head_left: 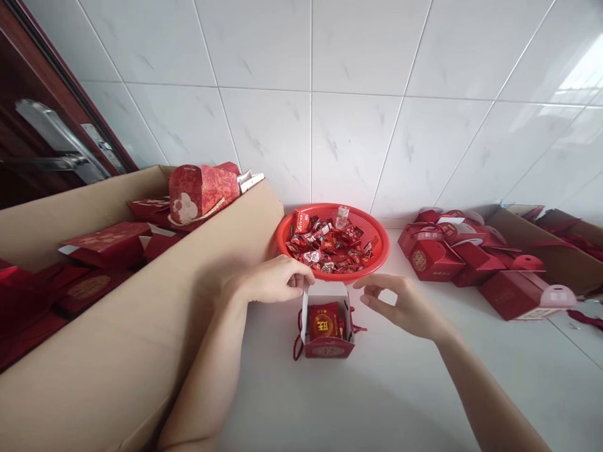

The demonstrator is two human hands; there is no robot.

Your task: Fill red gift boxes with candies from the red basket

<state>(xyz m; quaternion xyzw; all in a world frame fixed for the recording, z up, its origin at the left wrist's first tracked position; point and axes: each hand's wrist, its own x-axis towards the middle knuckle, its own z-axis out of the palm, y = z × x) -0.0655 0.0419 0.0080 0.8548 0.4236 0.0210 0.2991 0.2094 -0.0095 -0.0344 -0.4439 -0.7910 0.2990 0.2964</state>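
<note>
Red cardboard formed the open candy box [328,351], nearside of the plastic basket [385,250], probably keeping wrapped sweets [330,241] within reach. Its mouth pointed up, printed front away from the basket; long axis indistinct. Whether the left hand [276,280] pinched its edge was unclear; the right hand [409,304] hovered, fingers parted.

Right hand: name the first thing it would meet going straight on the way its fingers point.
Most likely the white far flap of the small red box, though depth is unclear and the right hand might pass above it.
</note>
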